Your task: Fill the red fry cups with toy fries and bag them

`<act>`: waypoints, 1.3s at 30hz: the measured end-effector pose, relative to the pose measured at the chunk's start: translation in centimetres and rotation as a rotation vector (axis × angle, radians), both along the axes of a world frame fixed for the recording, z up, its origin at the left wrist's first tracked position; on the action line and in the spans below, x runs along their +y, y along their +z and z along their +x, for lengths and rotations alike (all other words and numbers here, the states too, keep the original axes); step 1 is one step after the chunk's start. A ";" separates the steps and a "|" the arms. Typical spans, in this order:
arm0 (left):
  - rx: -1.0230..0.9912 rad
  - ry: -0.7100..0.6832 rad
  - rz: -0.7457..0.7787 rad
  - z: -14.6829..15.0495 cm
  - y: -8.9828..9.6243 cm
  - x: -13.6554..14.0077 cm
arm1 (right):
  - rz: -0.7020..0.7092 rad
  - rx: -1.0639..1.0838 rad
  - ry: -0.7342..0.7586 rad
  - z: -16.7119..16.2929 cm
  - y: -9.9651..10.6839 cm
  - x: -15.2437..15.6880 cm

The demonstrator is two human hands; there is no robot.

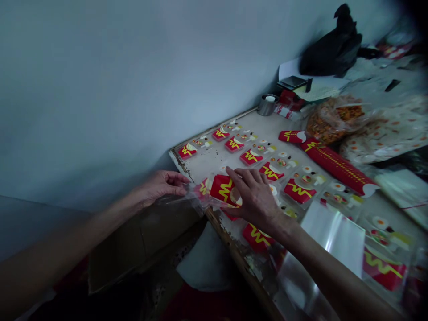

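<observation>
At the table's near left edge, my left hand (170, 185) pinches the edge of a clear plastic bag (192, 196). My right hand (252, 196) grips a red fries-box piece (222, 189) with a yellow zigzag, between thumb and fingers. The piece lies at the mouth of the bag or partly inside it; blur hides which. A second red piece (202, 189) shows through the plastic. Around my right hand, several clear packs (250, 156) lie in rows, each with a red piece and small food shapes such as a fried egg.
Long red strips (337, 165) lie behind the rows. Beyond are a bag of orange-brown pieces (331, 120), a metal cup (266, 106) and a black bag (331, 49). Clear plastic sleeves (331, 236) lie under my right forearm. A wall (133, 89) borders the table; a cardboard box (143, 240) stands below.
</observation>
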State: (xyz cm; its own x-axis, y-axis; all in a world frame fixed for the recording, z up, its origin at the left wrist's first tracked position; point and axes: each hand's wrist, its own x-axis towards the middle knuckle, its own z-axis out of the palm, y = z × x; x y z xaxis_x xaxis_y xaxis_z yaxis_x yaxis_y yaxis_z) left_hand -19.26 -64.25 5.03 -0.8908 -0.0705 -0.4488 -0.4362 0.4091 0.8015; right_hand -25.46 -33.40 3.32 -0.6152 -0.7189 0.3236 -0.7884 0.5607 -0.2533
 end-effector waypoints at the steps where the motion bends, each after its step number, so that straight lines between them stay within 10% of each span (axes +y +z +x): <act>1: -0.005 -0.043 -0.045 0.1 -0.3 -0.5 | -0.006 -0.002 -0.017 -0.1 -0.2 0.2; 10: 0.049 -0.164 -0.284 2.9 -4.4 -4.7 | -0.010 0.002 -0.024 0.2 -0.3 0.8; 21: 0.033 0.035 -0.300 6.0 -1.1 0.6 | 0.070 0.035 -0.008 2.2 1.9 -1.3; 39: -0.127 -0.177 -0.042 4.1 -4.1 -0.3 | 0.253 -0.049 0.206 3.3 0.4 -3.9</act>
